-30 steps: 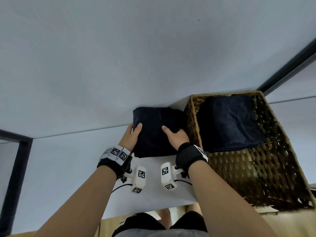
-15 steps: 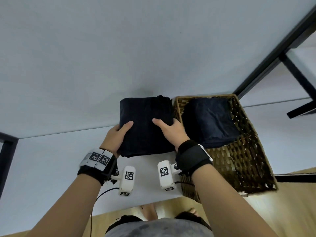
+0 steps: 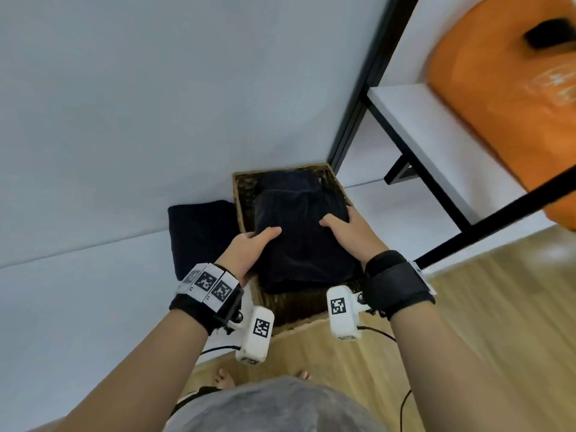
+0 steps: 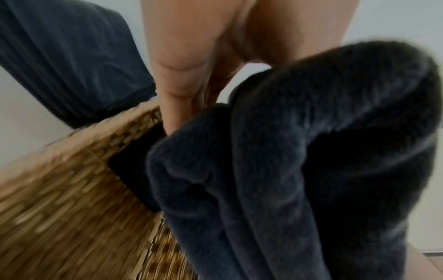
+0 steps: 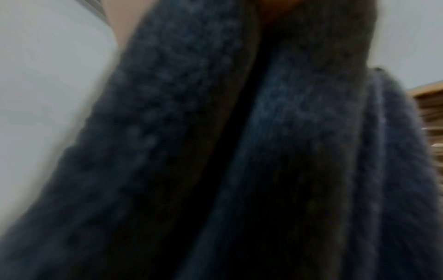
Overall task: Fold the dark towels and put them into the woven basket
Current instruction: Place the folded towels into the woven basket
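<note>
Dark terry, folded towel (image 3: 299,244) was held over the woven basket (image 3: 241,194), gripped on both sides: left hand (image 3: 249,247) with thumb on top and fingers curled under the left edge, right hand (image 3: 349,235) the same on the right edge. In the left wrist view the folds (image 4: 299,170) sagged open at the near edge, just above the basket rim (image 4: 95,144). Judgement: step in hand was lowering the bundle in; best done level, both hands dropping together, fingers slid out last so layers didn't splay, near edge tucked inside the rim. Below it another dark towel (image 3: 290,179) already lay in the basket. Farther left, one more folded towel (image 3: 199,232) sat on the white tabletop (image 3: 93,291), touching the basket wall, not yet put in.
</note>
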`<action>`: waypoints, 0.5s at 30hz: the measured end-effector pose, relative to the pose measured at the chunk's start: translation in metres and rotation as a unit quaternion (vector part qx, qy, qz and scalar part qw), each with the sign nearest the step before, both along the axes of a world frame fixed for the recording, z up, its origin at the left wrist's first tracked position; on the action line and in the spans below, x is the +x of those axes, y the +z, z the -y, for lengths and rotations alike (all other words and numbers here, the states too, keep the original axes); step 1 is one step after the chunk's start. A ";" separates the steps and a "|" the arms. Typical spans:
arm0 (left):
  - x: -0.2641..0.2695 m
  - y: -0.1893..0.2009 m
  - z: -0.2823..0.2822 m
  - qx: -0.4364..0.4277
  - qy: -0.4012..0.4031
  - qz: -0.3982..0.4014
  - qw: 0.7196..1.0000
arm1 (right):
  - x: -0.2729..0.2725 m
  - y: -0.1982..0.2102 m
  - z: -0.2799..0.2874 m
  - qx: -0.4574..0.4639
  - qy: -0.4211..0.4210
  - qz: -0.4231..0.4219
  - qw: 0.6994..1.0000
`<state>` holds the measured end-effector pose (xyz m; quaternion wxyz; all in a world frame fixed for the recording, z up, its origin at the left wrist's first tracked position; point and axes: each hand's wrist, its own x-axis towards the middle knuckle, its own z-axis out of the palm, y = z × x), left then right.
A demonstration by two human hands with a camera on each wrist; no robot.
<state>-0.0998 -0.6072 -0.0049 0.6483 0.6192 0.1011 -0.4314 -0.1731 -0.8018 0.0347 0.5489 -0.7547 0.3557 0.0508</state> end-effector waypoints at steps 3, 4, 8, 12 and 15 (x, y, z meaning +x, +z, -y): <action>-0.017 -0.011 0.017 0.063 -0.054 -0.039 0.996 | -0.021 -0.010 0.023 0.014 0.027 -0.096 0.995; -0.021 -0.014 0.021 0.088 -0.071 -0.048 0.992 | -0.026 -0.014 0.029 0.015 0.044 -0.127 0.991; -0.031 -0.022 0.035 0.181 -0.116 -0.049 0.975 | -0.029 -0.032 0.044 -0.016 0.123 -0.226 0.966; -0.028 -0.021 0.046 0.279 -0.153 -0.008 0.948 | -0.017 -0.050 0.047 -0.010 0.149 -0.255 0.955; -0.019 -0.029 0.059 0.301 -0.155 -0.013 0.941 | -0.005 -0.066 0.045 -0.012 0.143 -0.257 0.956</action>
